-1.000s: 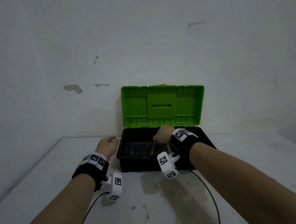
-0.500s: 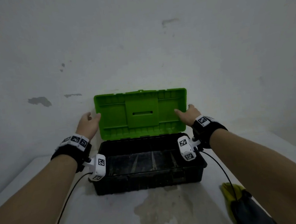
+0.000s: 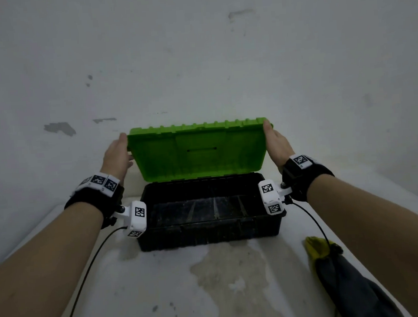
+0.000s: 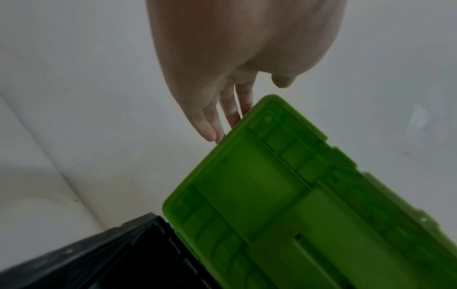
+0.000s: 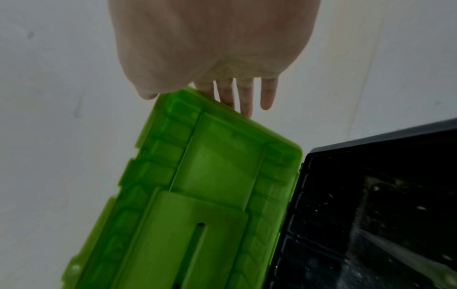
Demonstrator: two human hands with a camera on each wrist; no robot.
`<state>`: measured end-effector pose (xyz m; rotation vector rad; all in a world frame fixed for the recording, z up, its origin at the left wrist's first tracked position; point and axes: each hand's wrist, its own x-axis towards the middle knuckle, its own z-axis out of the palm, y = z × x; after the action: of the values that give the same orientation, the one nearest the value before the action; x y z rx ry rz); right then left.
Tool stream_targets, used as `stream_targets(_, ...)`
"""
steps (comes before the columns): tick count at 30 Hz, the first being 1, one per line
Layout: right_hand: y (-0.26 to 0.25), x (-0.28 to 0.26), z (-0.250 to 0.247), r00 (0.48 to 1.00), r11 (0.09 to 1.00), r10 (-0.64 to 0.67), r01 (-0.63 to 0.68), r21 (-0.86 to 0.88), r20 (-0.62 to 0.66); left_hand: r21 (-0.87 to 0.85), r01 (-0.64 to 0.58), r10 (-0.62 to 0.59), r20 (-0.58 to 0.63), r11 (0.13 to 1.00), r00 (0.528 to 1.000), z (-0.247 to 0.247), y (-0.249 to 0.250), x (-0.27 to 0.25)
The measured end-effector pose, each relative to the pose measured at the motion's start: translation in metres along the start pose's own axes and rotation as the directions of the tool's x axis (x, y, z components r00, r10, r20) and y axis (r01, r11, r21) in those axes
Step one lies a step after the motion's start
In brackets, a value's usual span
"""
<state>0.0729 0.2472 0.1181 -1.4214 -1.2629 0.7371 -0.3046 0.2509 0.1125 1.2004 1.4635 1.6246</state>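
Note:
A toolbox with a black base (image 3: 208, 232) and a green hinged lid (image 3: 200, 154) stands on the white table against the wall. The lid is raised and leans forward over the base. My left hand (image 3: 122, 149) is at the lid's upper left corner and my right hand (image 3: 272, 136) at its upper right corner. In the left wrist view the left hand's (image 4: 235, 97) straight fingers lie against the back of the lid (image 4: 272, 195). In the right wrist view the right hand's (image 5: 222, 88) fingers lie straight behind the lid (image 5: 210, 176), with the thumb at its corner. The base (image 5: 371, 195) holds dusty dividers.
A yellow and dark grey cloth bag (image 3: 334, 273) lies on the table at the front right. The table (image 3: 224, 281) has a stained patch in front of the box. The wall (image 3: 197, 72) stands close behind the lid. Thin black cables hang from both wrists.
A second ago my left hand was beside the box and my right hand inside it. Both then rose to the lid's sides, reached its top corners, and the lid tilted forward.

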Motion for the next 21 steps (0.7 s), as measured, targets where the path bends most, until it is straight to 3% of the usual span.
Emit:
stream_targets(5,0.015,-0.05,-0.019,0.999,0.999,-0.037,0.038,-0.024,0.037,0.087,-0.065,0.064,0.023,0.994,0.998,-0.028,-0.016,-0.043)
stream_targets(11,0.047,-0.09,-0.025,0.996,0.992,-0.057,0.065,-0.104,0.075,0.345,-0.109,0.092,0.065,0.932,0.994,-0.052,-0.042,-0.093)
stream_targets(21,0.087,-0.11,-0.018,0.995,0.99,0.032,-0.018,-0.142,0.096,0.457,-0.033,-0.013,0.097,0.889,0.995,-0.058,-0.074,-0.133)
